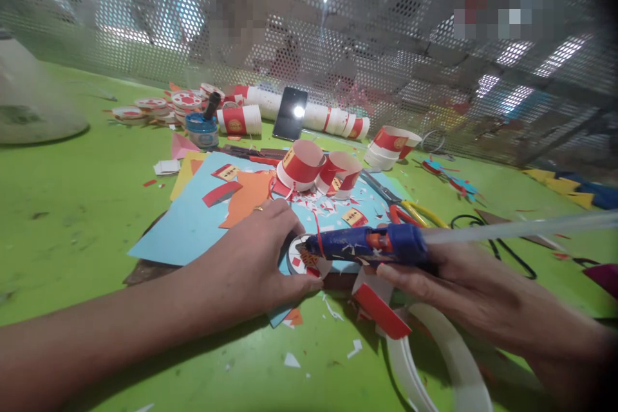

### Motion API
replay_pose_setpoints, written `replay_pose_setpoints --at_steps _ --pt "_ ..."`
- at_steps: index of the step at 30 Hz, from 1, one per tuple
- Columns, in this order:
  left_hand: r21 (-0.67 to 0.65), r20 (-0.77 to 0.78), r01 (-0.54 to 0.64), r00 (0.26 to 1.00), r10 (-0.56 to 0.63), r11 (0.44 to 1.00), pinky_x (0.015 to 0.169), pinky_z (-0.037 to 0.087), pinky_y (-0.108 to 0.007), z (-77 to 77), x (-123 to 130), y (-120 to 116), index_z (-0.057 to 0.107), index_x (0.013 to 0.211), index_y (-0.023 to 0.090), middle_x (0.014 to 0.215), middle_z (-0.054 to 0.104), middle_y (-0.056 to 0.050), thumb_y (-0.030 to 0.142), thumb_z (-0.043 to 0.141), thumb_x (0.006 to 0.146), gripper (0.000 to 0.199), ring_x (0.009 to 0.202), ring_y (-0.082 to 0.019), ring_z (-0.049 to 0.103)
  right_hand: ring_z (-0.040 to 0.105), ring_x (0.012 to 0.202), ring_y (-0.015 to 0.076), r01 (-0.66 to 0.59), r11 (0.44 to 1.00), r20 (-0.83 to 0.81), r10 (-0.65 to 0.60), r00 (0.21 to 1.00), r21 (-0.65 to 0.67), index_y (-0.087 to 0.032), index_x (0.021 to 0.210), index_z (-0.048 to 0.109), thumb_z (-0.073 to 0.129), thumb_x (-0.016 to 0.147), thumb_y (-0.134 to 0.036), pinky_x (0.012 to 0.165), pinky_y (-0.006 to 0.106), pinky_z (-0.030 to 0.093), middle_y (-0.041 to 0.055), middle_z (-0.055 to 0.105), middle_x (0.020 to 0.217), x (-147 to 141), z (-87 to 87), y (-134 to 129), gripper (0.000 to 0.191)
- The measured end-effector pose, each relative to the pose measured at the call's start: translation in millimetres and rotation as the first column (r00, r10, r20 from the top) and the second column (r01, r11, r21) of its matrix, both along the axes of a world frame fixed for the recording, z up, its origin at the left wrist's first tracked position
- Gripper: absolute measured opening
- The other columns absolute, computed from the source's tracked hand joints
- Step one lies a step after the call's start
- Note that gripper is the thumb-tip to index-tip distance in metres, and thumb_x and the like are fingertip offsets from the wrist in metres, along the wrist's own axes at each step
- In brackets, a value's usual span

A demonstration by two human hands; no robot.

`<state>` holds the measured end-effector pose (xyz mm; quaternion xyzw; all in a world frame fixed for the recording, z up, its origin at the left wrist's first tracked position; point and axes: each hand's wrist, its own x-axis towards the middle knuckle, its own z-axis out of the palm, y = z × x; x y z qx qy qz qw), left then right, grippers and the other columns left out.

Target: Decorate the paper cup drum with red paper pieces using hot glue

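My left hand curls its fingers and thumb around a small round paper-cup base with red markings, holding it low over the work surface. In my right hand is a blue hot glue gun, lying sideways with its dark nozzle at the top of the cup base; whether the tip touches cannot be made out. A long translucent glue stick sticks out of the gun's back end. Just beyond my hands, two cut red-and-white paper cups stand on light blue paper among red and white scraps.
White tape rolls lie below my right hand. Scissors with yellow and red handles rest at the right. Farther back are a blue jar, a phone, stacked cups and decorated discs, before a perforated metal screen.
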<state>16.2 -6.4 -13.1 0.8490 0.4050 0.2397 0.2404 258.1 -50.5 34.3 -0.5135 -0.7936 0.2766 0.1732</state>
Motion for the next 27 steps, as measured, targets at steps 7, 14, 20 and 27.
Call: replay_pose_setpoints --at_steps 7,14,20,27 --pt "-0.01 -0.052 -0.019 0.998 0.018 1.0 0.068 0.041 -0.033 -0.6 -0.7 0.6 0.058 0.084 0.019 0.09 0.054 -0.003 0.039 0.069 0.073 0.025 0.082 -0.021 0.052 0.065 0.069 0.0192 0.006 0.998 0.016 -0.005 1.0 -0.056 -0.019 0.09 0.07 0.052 0.092 -0.046 0.06 0.027 0.054 0.0043 0.072 0.08 -2.6 1.3 1.0 0.033" --pt "-0.005 -0.072 -0.016 0.997 0.015 1.0 0.069 0.041 -0.033 -0.3 -1.9 -0.8 0.058 0.085 0.019 0.091 0.054 -0.003 0.041 0.068 0.074 0.026 0.084 -0.021 0.051 0.062 0.064 0.0175 0.023 1.0 0.056 -0.023 0.998 -0.004 -0.019 0.088 0.07 0.053 0.092 -0.047 0.055 0.026 0.051 0.0034 0.07 0.074 -5.4 2.9 0.1 0.033" --pt "-0.001 -0.081 -0.009 0.997 0.009 1.0 0.067 0.041 -0.033 0.7 -1.0 -0.1 0.057 0.083 0.019 0.089 0.054 -0.004 0.04 0.067 0.075 0.025 0.08 -0.02 0.051 0.061 0.062 0.0177 0.046 0.998 0.073 -0.048 0.996 0.035 -0.019 0.082 0.07 0.054 0.091 -0.047 0.055 0.026 0.052 0.003 0.069 0.07 -7.9 4.6 -1.2 0.033" --pt "-0.016 -0.058 -0.009 0.998 0.008 1.0 0.068 0.041 -0.032 -0.5 -1.5 -1.6 0.057 0.085 0.019 0.092 0.054 -0.004 0.042 0.068 0.075 0.028 0.083 -0.021 0.051 0.063 0.064 0.0201 0.073 0.994 0.089 -0.08 0.993 0.085 -0.021 0.078 0.069 0.055 0.089 -0.051 0.059 0.029 0.054 0.0026 0.068 0.068 -9.5 3.4 -2.1 0.035"
